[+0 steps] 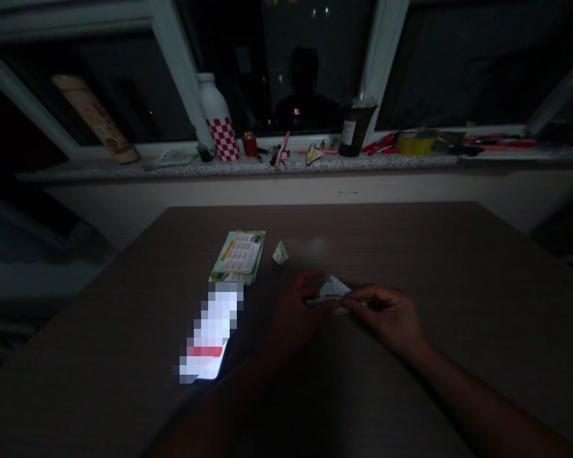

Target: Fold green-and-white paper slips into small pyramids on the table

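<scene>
Between my two hands is a partly folded piece of printed paper (333,286), with a pale pointed flap standing up at its top. My left hand (298,312) grips its left side, thumb along the near edge. On the right side, the thumb and fingers of my right hand (386,312) pinch the paper's edge. Fingers cover much of the lower part, and the light is dim. A small folded paper piece (280,253) stands on the table just beyond my left hand. To its left lies a stack of printed sheets (241,253).
A lit phone (212,337), its screen blurred out, lies left of my hands on the brown table (410,235). Along the windowsill (286,166) stand a checkered bottle (222,130), a tan bottle (98,121), a dark cup (353,130), yellow tape (415,142) and several pens.
</scene>
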{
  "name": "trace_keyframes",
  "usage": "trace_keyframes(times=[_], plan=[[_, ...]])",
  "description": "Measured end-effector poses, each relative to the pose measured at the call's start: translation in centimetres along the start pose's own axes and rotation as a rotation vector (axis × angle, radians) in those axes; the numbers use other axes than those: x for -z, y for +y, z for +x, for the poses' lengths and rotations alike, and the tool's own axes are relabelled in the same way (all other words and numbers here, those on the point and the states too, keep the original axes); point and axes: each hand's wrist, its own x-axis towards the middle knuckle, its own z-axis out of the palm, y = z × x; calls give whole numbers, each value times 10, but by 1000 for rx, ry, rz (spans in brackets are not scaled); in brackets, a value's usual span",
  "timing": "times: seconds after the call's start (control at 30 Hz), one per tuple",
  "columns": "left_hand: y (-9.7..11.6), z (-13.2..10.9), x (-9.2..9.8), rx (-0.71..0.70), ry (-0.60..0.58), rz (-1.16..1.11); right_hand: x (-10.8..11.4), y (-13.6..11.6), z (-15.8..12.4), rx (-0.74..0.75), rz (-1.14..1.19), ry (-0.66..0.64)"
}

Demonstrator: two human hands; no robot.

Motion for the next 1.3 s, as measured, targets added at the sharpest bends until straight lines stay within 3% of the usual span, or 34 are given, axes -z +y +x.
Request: trace_keyframes(times=[0.17,0.5,0.7,0.87,1.07,1.3], plan=[[0,1,-1,16,-32,-75,0,-2,0,-25,-12,-5],[2,0,-1,-18,-40,-109,-2,-2,0,-131,202,-55],[8,3,4,2,-32,-70,8,-1,3,-242,382,-228],[6,7,13,17,-44,-100,21,-2,7,-232,393,-358],[4,6,11,27,-63,-108,16,-2,6,-207,456,-328],[6,2,6,34,-123,-1,-1,-3,2,-266,339,-161]])
